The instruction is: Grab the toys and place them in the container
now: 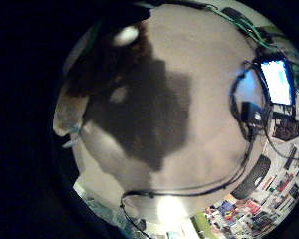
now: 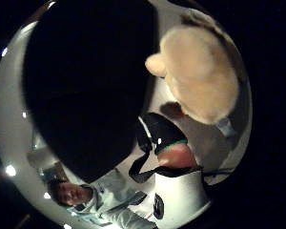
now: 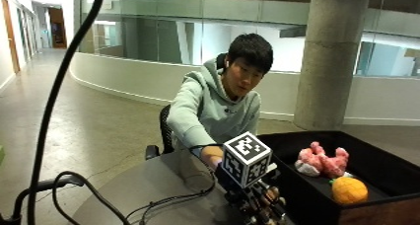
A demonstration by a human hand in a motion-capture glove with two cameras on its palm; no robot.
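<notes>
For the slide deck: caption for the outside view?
Person's gloved right hand low beside black container already holding a pink toy and an orange toy.

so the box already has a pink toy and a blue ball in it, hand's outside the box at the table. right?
Not quite. The ball is orange, not blue, as the outside view shows. The rest holds: the pink toy lies with it in the black box, and the gloved hand is outside the box, over the table.

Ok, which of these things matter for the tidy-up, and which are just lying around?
Job: cream plush, pink plush, orange ball, black container.
Lying about: lit screen, chair.
</notes>
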